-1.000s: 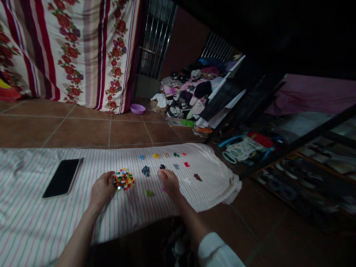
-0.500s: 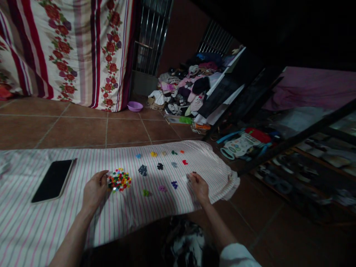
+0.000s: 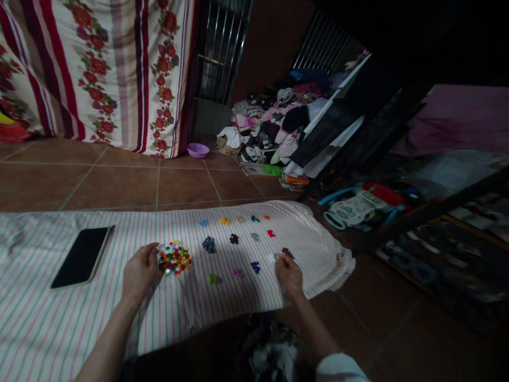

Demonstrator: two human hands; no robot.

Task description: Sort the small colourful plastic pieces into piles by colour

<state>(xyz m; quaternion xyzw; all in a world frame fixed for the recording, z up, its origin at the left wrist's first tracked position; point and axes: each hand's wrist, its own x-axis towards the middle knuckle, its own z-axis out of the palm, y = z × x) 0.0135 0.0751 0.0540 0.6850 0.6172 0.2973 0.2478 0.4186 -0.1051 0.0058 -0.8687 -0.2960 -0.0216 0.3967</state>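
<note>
A multicoloured pile of small plastic pieces (image 3: 175,258) lies on a striped cloth (image 3: 167,313). My left hand (image 3: 139,271) rests at the pile's left edge, thumb and forefinger pinched together; whatever is between them cannot be made out. My right hand (image 3: 290,275) is closed at the fingertips beside a few white pieces (image 3: 272,257), just below a brown group (image 3: 287,252). What those fingers hold is too small to tell. Sorted by colour between the hands are dark grey pieces (image 3: 209,244), black pieces (image 3: 234,239), purple pieces (image 3: 255,267), pink pieces (image 3: 237,272) and lime pieces (image 3: 213,278).
Farther back sit blue (image 3: 203,223), yellow (image 3: 225,220), dark green (image 3: 255,218) and red pieces (image 3: 271,233). A phone (image 3: 81,257) lies at the left. Beyond the cloth are a purple basin (image 3: 198,150), a clothes heap (image 3: 274,124) and a shelf rack (image 3: 445,239).
My right hand has drawn slightly toward me, so more of the brown group shows. The left hand stays by the mixed pile. The whole view has shifted a little.
</note>
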